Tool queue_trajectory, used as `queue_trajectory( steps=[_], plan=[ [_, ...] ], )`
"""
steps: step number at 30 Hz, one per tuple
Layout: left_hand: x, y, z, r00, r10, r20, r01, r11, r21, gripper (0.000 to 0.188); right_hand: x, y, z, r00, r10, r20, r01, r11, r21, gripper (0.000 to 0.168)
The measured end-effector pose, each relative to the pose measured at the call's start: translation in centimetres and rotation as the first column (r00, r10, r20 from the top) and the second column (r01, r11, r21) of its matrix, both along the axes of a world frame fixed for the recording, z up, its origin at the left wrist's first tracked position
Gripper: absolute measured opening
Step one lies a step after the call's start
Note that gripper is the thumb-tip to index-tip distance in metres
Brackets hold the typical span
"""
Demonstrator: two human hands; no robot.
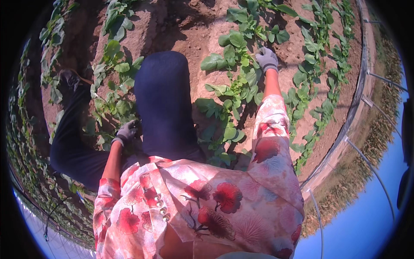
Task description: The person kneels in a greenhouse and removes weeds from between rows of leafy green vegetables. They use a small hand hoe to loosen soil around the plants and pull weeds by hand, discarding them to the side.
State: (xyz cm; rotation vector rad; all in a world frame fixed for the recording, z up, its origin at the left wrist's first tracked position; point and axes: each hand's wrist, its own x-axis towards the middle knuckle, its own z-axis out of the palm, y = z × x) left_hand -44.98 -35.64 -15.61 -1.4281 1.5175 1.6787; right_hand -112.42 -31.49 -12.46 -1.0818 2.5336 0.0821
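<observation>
My right hand [267, 59], in a grey knit glove, reaches to the right side of a row of leafy green seedlings [237, 81]. Its fingers are curled down at the stems and soil; whether anything is pinched between them is hidden. My left hand [127, 131], gloved in the same grey, is low beside my dark-trousered knee [165, 97]. It is close to the leaves of another seedling row [113, 87]. Its fingertips point towards the knee and are partly lost in shadow, so its grip is unclear.
Brown soil [203, 48] runs between several plant rows. More seedlings [310, 94] grow to the right. My shod foot [69, 79] rests among plants at the left. Along the right edge, a curved low border [351, 113] carries metal hoops [372, 168], with dry vegetation beyond.
</observation>
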Motion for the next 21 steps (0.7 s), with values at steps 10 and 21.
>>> queue_trajectory(
  steps=[10,21],
  plan=[
    [-1.7,-0.8,1.0,0.994,-0.102,0.042,0.103,0.994,-0.028,0.045,-0.3,2.1,1.9,0.747,-0.119,0.655,0.508,0.737,-0.446,0.025],
    [0.2,0.1,0.0,0.998,0.047,0.046,-0.048,0.999,0.026,0.045,0.1,-4.2,0.1,0.915,0.273,0.296,-0.327,0.933,0.151,0.041]
  ],
)
